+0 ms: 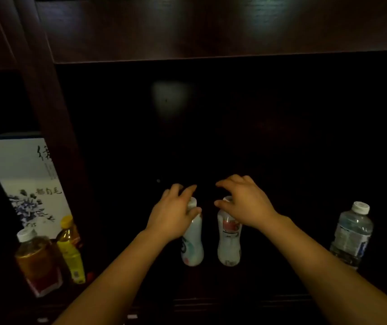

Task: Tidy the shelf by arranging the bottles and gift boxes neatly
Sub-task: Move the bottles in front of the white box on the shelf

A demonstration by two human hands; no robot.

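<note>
Head view: left hand (172, 213) curls loosely over the neck of one white bottle (193, 245), right hand (244, 202) hovers spread on the cap of its twin (229, 240), both mid-shelf; advise gripping necks firmly and sliding them upright, level.

Very dim, soft-focused wide-angle view; faint glare on upper woodwork (211, 26).

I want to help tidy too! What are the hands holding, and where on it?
Each hand is at a white bottle's top: left hand on the left white bottle, right hand over the right white bottle. Firm grip cannot be told.
</note>
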